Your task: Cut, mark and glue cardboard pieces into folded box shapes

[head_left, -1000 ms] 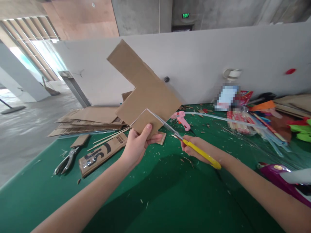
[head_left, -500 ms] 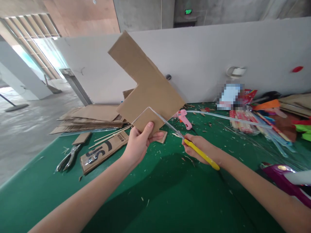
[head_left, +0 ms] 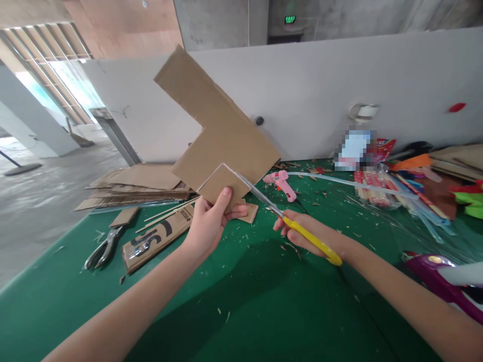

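Note:
My left hand (head_left: 211,218) pinches the lower edge of a brown piece of cardboard (head_left: 226,133), thumb in front and fingers behind. The cardboard is held up and tilted above the table, with a corner notched out on its left side. A pale angled line runs across its lower part, meeting in a peak. In my right hand (head_left: 302,231) is a pair of scissors (head_left: 309,240) with yellow handles. The scissors' blades lie at the cardboard's lower right edge, along the right arm of that line; my fingers partly hide the handles.
On the green table (head_left: 226,322) lie a pink glue gun (head_left: 283,185), pliers (head_left: 103,251), a folded printed cardboard strip (head_left: 158,239) and stacked cardboard sheets (head_left: 139,178). Packaged sticks (head_left: 377,188) and a purple device (head_left: 433,266) are at right. A white partition (head_left: 309,90) stands behind.
The cardboard and my left hand have shifted slightly left in view. The scissors' blades lie a little differently against the cardboard's lower right edge, and my right-hand fingers have loosened slightly.

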`<state>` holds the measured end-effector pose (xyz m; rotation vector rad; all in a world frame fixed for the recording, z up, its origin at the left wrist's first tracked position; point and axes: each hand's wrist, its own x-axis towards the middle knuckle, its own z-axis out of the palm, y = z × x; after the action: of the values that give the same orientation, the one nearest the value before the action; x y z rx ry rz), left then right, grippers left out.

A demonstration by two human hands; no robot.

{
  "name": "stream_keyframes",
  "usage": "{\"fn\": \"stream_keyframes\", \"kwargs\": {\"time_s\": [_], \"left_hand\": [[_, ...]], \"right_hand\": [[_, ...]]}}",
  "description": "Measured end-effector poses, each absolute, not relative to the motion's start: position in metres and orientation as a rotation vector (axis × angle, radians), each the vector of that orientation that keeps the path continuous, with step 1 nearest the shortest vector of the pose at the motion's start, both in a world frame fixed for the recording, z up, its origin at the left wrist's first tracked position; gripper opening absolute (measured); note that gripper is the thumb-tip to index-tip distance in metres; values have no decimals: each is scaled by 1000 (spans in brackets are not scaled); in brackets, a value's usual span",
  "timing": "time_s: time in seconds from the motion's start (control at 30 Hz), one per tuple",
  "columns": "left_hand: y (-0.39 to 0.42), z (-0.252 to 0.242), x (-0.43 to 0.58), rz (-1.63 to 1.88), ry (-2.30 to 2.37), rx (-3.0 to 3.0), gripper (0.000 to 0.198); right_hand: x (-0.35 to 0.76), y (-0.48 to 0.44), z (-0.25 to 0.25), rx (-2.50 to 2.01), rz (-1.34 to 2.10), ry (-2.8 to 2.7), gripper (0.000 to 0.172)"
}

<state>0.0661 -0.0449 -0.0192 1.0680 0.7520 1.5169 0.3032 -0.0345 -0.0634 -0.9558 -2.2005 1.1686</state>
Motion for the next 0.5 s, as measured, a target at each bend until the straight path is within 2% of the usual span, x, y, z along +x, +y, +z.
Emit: {"fn": "stream_keyframes", "kwargs": {"time_s": [0.2,0.5], "left_hand": [[-46,-27,70,1509,747,1064,30],[-46,-28,69,1491,736,1088,33]], "right_hand": [[298,-34,-65,-999,1102,-2187,46],[289,-40,-58,-1158,1058,-2133,32]]}}
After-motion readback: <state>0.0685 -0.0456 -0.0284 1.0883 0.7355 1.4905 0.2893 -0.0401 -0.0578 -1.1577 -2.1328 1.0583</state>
